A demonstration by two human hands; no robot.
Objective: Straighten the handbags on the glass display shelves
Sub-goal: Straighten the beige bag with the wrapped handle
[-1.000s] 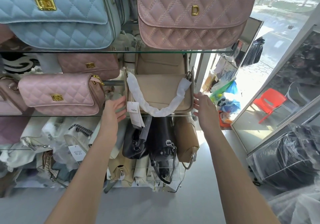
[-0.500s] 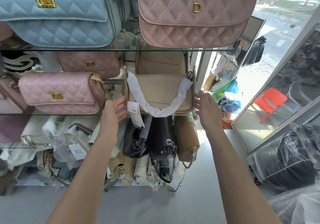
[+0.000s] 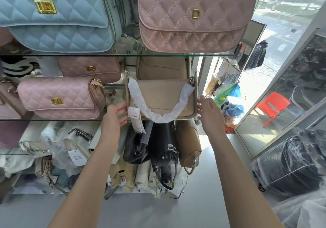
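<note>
The top edge is cutting off the pale blue quilted handbag point(image 3: 53, 16) and the dusty pink quilted handbag with the gold D point(image 3: 194, 14). My left hand point(image 3: 114, 114) is covering the near left corner of the beige flat handbag point(image 3: 162, 100), so I cannot tell whether my fingertips are touching it. White paper wrap point(image 3: 155, 111) is hiding its strap. The print on its white hang tag point(image 3: 135, 120) is too small to read.

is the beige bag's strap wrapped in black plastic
No, the strap on the beige bag is wrapped in white paper.
</note>
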